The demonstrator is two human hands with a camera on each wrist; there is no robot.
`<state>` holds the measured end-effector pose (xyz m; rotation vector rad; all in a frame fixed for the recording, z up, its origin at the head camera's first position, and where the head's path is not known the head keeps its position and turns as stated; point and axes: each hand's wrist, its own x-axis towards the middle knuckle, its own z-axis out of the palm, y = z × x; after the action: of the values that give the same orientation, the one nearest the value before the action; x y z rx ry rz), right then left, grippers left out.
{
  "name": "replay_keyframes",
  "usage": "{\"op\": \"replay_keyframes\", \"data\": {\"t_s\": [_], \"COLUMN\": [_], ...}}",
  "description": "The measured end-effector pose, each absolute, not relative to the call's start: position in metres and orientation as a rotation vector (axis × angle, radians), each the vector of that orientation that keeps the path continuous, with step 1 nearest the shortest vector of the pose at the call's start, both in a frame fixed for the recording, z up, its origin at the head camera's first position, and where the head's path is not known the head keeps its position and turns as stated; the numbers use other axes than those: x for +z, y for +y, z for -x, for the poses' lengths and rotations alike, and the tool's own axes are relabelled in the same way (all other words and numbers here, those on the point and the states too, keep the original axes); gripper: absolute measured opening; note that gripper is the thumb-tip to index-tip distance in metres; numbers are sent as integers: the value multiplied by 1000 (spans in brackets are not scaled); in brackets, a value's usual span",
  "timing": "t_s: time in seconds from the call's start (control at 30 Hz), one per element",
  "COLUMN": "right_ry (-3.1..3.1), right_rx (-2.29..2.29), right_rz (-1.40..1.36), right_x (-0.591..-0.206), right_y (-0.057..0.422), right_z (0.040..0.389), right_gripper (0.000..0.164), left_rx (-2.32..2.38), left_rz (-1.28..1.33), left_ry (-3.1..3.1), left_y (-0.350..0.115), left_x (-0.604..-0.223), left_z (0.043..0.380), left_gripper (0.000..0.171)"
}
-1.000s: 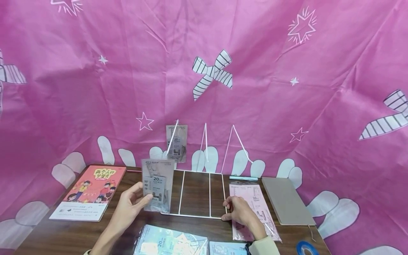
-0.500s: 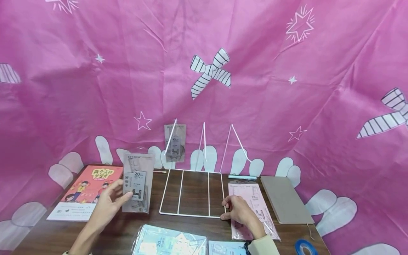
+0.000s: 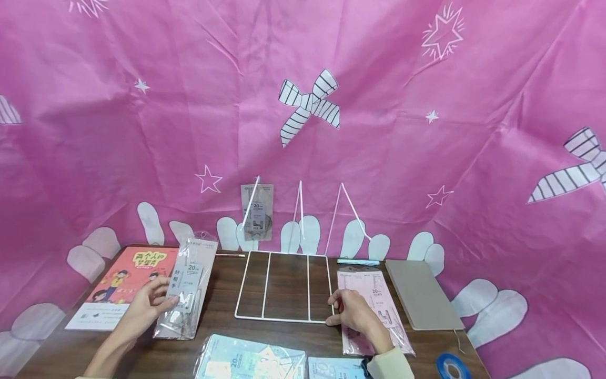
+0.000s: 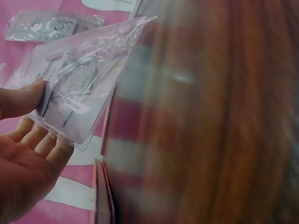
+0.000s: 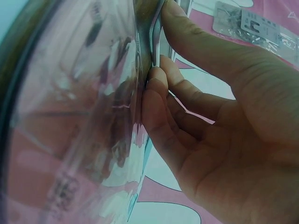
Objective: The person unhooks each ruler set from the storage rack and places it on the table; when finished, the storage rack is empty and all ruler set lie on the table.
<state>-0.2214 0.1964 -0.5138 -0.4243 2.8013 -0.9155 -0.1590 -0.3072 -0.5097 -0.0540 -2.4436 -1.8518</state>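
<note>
A grey ruler-set packet [image 3: 191, 284] in a clear plastic sleeve is pinched between thumb and fingers of my left hand [image 3: 144, 308]. It leans back and overlaps the red book in the head view; in the left wrist view the sleeve [image 4: 84, 88] shows side-on. My right hand [image 3: 354, 316] grips the near right corner of a white wire rack [image 3: 286, 319]. Thumb and fingers close round the thin white wire [image 5: 157, 44] in the right wrist view. From the rack's left hook hangs another grey packet [image 3: 263, 213]; the middle and right hooks hold nothing.
A red book [image 3: 128, 284] lies left. Right of the rack are a pink packet [image 3: 360, 287], a grey notebook [image 3: 421, 295], a light-blue pen [image 3: 358, 262] and blue tape [image 3: 450, 363]. Blue packets [image 3: 251, 358] lie at the near edge. A pink curtain [image 3: 379, 158] stands behind.
My left hand has carried the grey packet from in front of the rack's left side leftward and tilted it, over by the red book. My right hand stays on the rack corner.
</note>
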Motion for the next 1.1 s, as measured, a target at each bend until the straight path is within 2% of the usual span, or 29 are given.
{"op": "replay_keyframes", "data": {"t_s": [0.2, 0.37, 0.5, 0.63, 0.87, 1.1], "right_ry": [2810, 2795, 2791, 2794, 2798, 2800], "right_rx": [-898, -912, -917, -918, -916, -921], "right_rz": [408, 408, 411, 411, 420, 422], "right_x": [-514, -514, -513, -513, -515, -516], "right_y": [196, 196, 196, 196, 197, 197], "right_z": [222, 222, 222, 221, 222, 222], "right_gripper": [42, 41, 40, 40, 40, 41], "left_rx": [-1923, -1904, -1832, -1636, -1292, -1050], "left_rz": [-66, -121, -98, -60, -123, -126], "left_ry": [-2503, -2520, -2496, -2560, -2707, -2780], "left_y": [-318, -323, -324, -320, -314, -314], "left_x": [-517, -523, -527, -526, -515, -510], "left_z": [158, 158, 158, 157, 156, 156], "left_gripper": [55, 52, 57, 63, 56, 56]}}
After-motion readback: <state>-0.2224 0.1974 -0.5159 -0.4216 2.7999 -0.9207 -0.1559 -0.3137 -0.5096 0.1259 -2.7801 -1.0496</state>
